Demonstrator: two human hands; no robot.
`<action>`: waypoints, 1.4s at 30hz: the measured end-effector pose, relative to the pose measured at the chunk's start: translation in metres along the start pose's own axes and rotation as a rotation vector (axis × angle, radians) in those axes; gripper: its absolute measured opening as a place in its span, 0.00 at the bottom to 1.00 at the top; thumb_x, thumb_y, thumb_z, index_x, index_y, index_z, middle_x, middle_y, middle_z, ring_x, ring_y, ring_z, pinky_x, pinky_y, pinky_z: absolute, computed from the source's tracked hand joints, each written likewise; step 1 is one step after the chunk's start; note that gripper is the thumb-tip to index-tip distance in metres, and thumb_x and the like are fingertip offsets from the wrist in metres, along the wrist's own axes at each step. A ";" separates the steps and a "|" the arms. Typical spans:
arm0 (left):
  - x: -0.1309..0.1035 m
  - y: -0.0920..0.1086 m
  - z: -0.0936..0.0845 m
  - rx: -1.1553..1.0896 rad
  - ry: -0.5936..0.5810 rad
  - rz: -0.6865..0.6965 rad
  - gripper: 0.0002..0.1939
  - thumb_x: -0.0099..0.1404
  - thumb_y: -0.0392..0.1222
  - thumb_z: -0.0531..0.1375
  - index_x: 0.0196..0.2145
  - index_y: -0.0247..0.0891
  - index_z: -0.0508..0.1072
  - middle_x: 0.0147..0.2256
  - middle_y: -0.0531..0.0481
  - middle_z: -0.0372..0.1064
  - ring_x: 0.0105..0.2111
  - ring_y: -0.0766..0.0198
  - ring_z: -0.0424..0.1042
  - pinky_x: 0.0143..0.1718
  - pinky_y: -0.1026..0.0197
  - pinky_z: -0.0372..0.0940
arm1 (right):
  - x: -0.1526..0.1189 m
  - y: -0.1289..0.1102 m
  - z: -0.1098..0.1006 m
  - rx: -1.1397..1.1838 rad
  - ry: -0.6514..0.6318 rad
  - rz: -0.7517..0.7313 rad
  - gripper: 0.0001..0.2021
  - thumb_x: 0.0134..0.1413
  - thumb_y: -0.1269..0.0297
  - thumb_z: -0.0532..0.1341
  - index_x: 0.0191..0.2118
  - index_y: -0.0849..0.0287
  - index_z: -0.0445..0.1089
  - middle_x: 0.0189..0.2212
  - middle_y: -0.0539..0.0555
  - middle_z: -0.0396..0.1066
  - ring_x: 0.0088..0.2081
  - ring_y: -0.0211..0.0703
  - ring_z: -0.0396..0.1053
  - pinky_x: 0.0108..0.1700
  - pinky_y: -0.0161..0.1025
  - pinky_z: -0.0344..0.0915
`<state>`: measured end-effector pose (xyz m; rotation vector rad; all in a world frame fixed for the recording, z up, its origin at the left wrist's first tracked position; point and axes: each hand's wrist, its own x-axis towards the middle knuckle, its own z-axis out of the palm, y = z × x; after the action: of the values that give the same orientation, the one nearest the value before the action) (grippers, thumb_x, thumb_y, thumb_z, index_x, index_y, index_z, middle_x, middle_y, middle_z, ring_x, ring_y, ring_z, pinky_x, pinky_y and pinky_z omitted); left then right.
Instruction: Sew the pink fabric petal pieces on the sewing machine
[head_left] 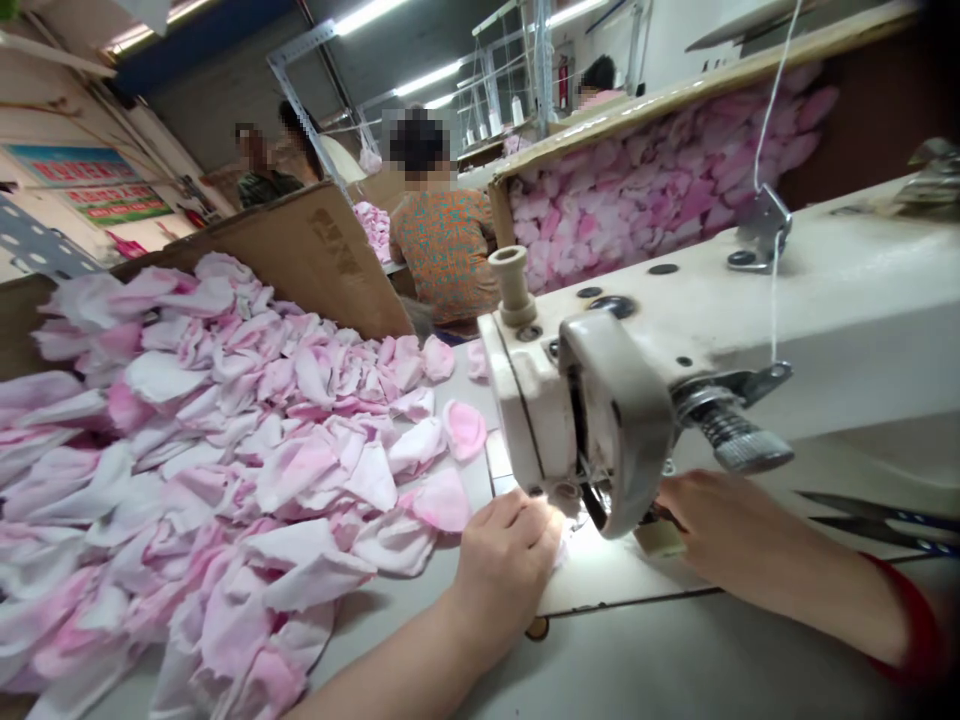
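A white sewing machine [847,300] fills the right side, its lamp lighting the needle area. My left hand [510,550] rests on the bed left of the needle, fingers curled down over a small pale pink fabric piece [564,550], mostly covered by the hand. On the other side of the machine head, my right hand [701,520] reaches in with bent fingers; the machine head hides its fingertips and whatever they hold. A small yellowish block [660,538] sits just below that hand. White thread [774,290] runs down through the machine's guides.
A large heap of pink and white fabric pieces [247,440] covers the table's left side, against a cardboard panel [352,260]. Dark scissors [885,520] lie right of my right wrist. Behind stands a box of pink pieces [622,190]; a person in an orange patterned shirt [442,250] sits beyond.
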<state>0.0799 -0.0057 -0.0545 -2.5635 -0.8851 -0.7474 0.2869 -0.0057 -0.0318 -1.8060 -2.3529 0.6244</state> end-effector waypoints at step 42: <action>-0.002 -0.006 -0.012 -0.086 -0.196 0.012 0.13 0.67 0.34 0.44 0.39 0.34 0.67 0.31 0.48 0.68 0.33 0.62 0.68 0.31 0.59 0.67 | -0.005 -0.005 0.015 -0.131 0.203 -0.094 0.09 0.51 0.66 0.50 0.24 0.58 0.64 0.19 0.52 0.68 0.23 0.43 0.66 0.23 0.36 0.47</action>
<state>0.0704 -0.0072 -0.0453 -2.7520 -0.9136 -0.5481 0.2785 -0.0153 -0.0429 -1.7044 -2.3719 0.2667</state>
